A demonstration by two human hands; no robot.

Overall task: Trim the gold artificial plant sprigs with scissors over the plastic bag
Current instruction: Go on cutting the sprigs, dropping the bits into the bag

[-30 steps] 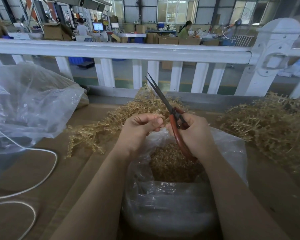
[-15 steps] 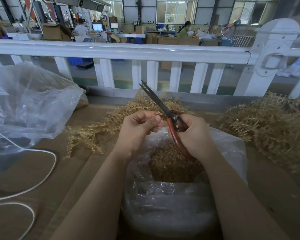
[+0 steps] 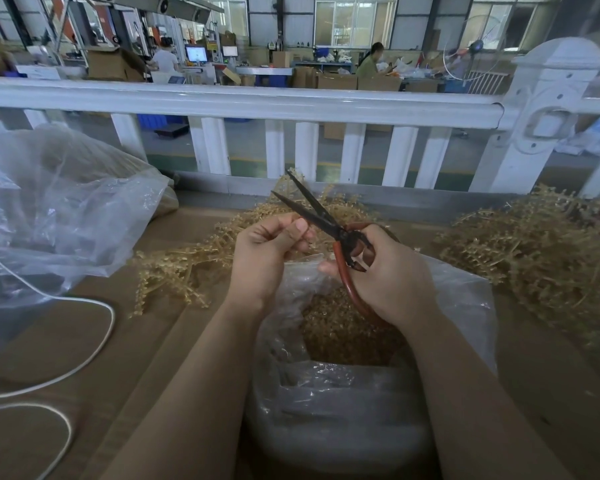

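My right hand [image 3: 392, 275] grips red-handled scissors [image 3: 329, 230]; their dark blades stand apart and point up and to the left. My left hand [image 3: 271, 251] has curled fingers and pinches something small beside the blades; what it pinches is too small to make out. Both hands hover over a clear plastic bag [image 3: 461, 303] whose mouth shows gold trimmings [image 3: 340, 330] inside. A heap of gold sprigs [image 3: 187, 268] lies just behind and left of my hands.
A second heap of gold sprigs [image 3: 541, 258] lies at the right. A large clear bag [image 3: 59, 209] fills the left side, with a white cord [image 3: 84, 362] looping on the brown tabletop [image 3: 125, 341]. A white railing [image 3: 257, 102] runs along the far edge.
The scissor blades, together a second ago, have spread apart. The scissors have tilted further left and lower. Both hands stay over the bag.
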